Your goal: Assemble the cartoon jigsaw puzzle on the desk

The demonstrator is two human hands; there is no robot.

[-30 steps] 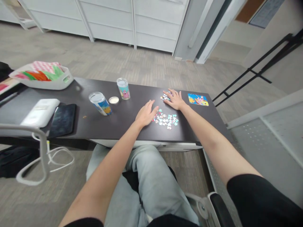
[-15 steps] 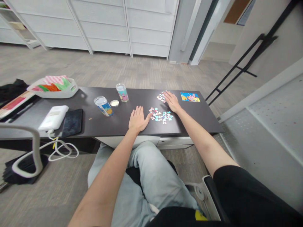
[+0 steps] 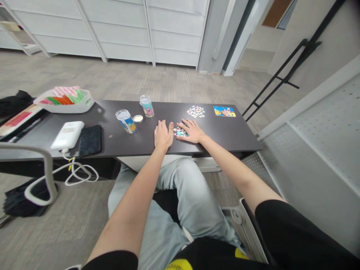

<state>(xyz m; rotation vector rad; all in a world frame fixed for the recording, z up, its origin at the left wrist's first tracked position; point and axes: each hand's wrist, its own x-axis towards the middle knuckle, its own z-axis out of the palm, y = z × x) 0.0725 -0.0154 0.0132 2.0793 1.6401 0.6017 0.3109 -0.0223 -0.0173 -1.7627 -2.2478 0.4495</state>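
My left hand (image 3: 163, 135) lies on the dark table just left of a near pile of small jigsaw pieces (image 3: 179, 131). Its fingers are stretched out and the thumb stands apart. My right hand (image 3: 192, 131) rests flat with spread fingers over the right part of that same pile, covering some pieces. A second, far pile of jigsaw pieces (image 3: 196, 111) lies beyond the right hand, touched by neither hand. To its right is a flat, colourful cartoon picture card (image 3: 224, 111).
Left of my hands stand two clear-topped cartoon canisters, one nearer (image 3: 126, 121) and one farther (image 3: 147, 106), with a round lid (image 3: 138, 118) between them. Farther left are a black phone (image 3: 90, 140), a white power bank (image 3: 68, 135) with cable, and a white basket (image 3: 67, 107) of wrapped items.
My right hand has come back from the far pile to the near one and now covers part of it. The near pieces are gathered closer together between my hands.
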